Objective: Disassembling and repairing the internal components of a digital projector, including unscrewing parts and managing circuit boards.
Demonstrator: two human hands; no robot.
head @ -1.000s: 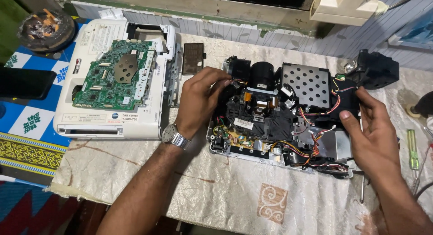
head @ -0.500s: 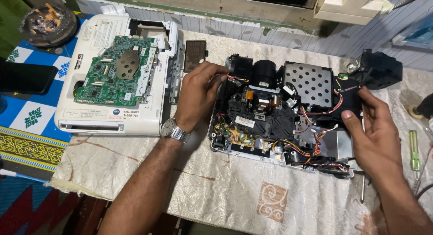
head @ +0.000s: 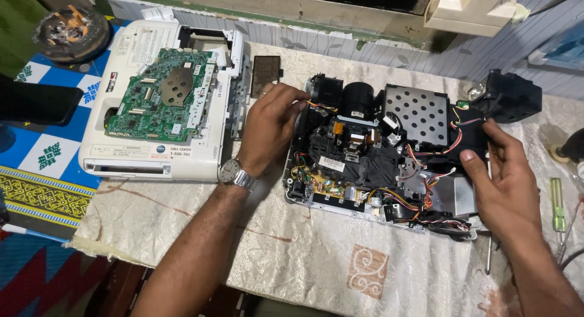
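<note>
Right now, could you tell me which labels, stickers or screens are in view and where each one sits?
White label: small rectangle on the opened device's black interior, near the left hand.
Printed panel: pale rectangle on the white casing, above the green circuit board.
Dark screen: black slab, far left.

The left hand (head: 267,130) lay knuckles up with its fingers curled inward at the tips, a watch on its wrist and the forearm bare. Well apart, the right hand (head: 505,183) was open, fingers straight, thumb pointing toward the left.
</note>
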